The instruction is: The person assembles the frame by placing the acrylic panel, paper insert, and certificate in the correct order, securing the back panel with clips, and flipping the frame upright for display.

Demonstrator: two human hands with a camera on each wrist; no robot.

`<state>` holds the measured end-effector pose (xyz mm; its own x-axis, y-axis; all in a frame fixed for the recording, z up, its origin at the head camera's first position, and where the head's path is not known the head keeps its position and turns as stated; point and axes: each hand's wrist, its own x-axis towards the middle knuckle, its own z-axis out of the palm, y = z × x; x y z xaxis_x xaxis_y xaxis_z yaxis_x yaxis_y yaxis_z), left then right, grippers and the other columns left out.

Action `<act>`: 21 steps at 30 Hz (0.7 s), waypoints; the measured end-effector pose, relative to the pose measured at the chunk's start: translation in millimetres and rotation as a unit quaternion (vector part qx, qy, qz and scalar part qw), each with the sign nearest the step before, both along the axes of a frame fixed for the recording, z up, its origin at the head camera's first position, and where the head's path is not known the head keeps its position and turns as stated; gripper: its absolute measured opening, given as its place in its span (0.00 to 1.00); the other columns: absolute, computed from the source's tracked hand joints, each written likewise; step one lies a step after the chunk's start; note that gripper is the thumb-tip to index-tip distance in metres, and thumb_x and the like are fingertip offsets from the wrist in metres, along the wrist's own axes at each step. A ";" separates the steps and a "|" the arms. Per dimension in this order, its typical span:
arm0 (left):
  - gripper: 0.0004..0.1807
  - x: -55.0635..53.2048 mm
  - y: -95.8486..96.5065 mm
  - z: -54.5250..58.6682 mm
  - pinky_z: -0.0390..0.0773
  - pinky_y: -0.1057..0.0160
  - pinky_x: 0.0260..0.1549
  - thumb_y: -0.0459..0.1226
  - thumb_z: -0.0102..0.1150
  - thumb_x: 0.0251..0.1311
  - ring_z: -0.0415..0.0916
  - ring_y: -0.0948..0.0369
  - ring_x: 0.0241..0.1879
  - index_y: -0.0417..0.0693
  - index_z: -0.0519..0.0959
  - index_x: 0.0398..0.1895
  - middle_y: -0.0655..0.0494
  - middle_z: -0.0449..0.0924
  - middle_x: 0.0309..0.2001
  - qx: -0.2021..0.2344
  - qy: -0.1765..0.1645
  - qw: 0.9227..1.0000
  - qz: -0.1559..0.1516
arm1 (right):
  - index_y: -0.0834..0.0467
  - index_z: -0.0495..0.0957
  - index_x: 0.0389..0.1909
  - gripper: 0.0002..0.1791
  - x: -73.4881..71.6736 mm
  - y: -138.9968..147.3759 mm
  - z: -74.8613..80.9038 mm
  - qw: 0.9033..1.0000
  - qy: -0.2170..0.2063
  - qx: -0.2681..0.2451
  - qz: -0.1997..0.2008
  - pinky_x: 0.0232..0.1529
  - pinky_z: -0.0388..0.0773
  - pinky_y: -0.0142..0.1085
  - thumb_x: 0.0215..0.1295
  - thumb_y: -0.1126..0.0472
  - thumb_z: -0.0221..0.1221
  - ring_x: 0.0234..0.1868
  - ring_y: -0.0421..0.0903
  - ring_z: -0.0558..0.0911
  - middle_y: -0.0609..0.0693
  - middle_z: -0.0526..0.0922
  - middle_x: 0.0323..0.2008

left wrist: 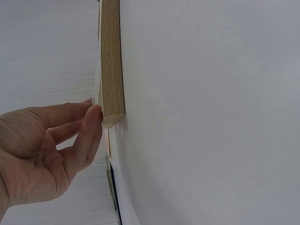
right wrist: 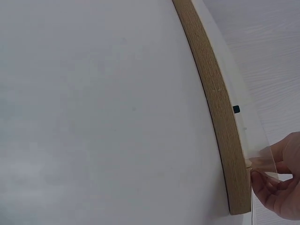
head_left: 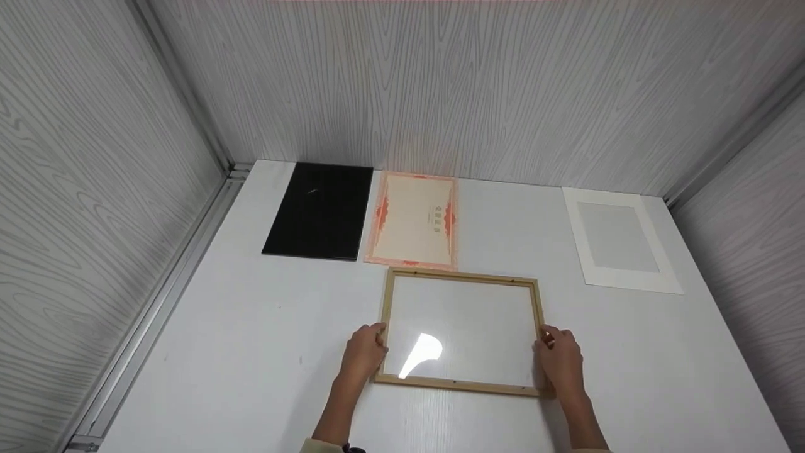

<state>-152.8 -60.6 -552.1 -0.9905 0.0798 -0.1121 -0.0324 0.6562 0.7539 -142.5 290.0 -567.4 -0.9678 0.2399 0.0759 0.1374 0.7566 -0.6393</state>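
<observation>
A light wooden picture frame [head_left: 465, 277] lies flat on the white table, with small dark tabs along its bars. A clear, glossy sheet [head_left: 471, 333] spans the frame and reflects a bright light patch. At the frame's left side, my left hand [head_left: 365, 352] pinches the sheet's edge between thumb and fingers. My right hand [head_left: 561, 362] pinches the opposite edge. In the right wrist view the clear sheet [right wrist: 257, 129] bows up past the wooden bar [right wrist: 220, 112]. The left wrist view shows it edge-on beside the bar [left wrist: 111, 61].
Along the back of the white table [head_left: 239, 352] lie a black board [head_left: 321, 211] and a certificate paper [head_left: 412, 220] with a red patterned border. A white mat [head_left: 629, 277] with a grey centre lies at the right. Wood-grain panels [head_left: 402, 82] enclose the back and sides.
</observation>
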 end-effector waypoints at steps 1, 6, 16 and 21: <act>0.23 0.2 0.3 0.2 0.71 0.63 0.22 0.22 0.61 0.47 0.68 0.60 0.25 0.30 0.74 0.51 0.54 0.70 0.25 -0.002 0.000 1.000 0.000 | 0.72 0.75 0.48 0.17 0.8 -0.2 0.4 1.000 0.001 0.001 0.000 0.31 0.74 0.45 0.56 0.72 0.58 0.34 0.55 0.77 0.63 0.74 0.34; 0.22 1.6 1.7 1.6 0.70 0.61 0.23 0.24 0.61 0.48 0.68 0.58 0.26 0.30 0.74 0.50 0.54 0.68 0.26 -0.016 0.012 1.000 -0.005 | 0.72 0.77 0.44 0.14 7.5 -1.6 1.7 1.000 0.008 0.019 -0.010 0.30 0.75 0.45 0.55 0.74 0.59 0.33 0.54 0.78 0.61 0.76 0.33; 0.25 1.5 6.6 0.6 0.73 0.56 0.27 0.25 0.62 0.48 0.72 0.54 0.29 0.31 0.72 0.53 0.50 0.70 0.30 -0.044 0.027 0.999 -0.009 | 0.70 0.77 0.42 0.13 9.2 0.3 -0.6 0.999 0.022 0.041 -0.004 0.29 0.73 0.47 0.53 0.73 0.60 0.32 0.55 0.75 0.61 0.74 0.30; 0.31 1.1 8.5 1.5 0.74 0.54 0.34 0.27 0.61 0.52 0.74 0.49 0.36 0.32 0.65 0.61 0.42 0.70 0.41 -0.037 0.019 0.999 -0.010 | 0.70 0.74 0.46 0.17 11.0 -0.9 -3.5 0.999 0.017 0.038 -0.004 0.33 0.72 0.50 0.54 0.71 0.59 0.36 0.57 0.76 0.62 0.75 0.35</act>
